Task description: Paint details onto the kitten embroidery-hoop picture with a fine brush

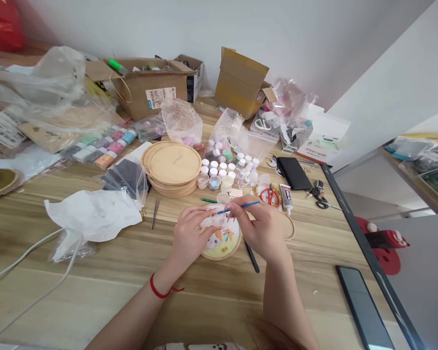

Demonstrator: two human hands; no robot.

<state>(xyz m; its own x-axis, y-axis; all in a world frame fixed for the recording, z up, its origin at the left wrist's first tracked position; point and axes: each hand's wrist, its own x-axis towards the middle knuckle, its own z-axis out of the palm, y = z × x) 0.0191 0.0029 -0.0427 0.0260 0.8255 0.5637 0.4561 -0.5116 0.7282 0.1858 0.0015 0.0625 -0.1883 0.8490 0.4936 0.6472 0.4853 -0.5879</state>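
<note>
My right hand [257,226] pinches a thin blue stick [250,204], perhaps a brush; its tip points left toward my left hand. With fingers curled, my left hand [191,233] holds what looks like a small clear cup [218,219], partly hidden by the fingers. Beneath both hands lies a round wood-rimmed picture [221,251] with a cartoon animal on a yellow ground. A black stick [252,257] rests on the table at its right. Just beyond the hands is a green pencil-like stick [209,200].
Stacked wooden discs [173,165] stand behind my left hand, beside several white-lidded jars [213,171]. Tweezers [155,214], red-handled pliers [270,197], a glue tube [286,198] and a phone [363,304] lie around. Cardboard boxes [149,92] line the wall.
</note>
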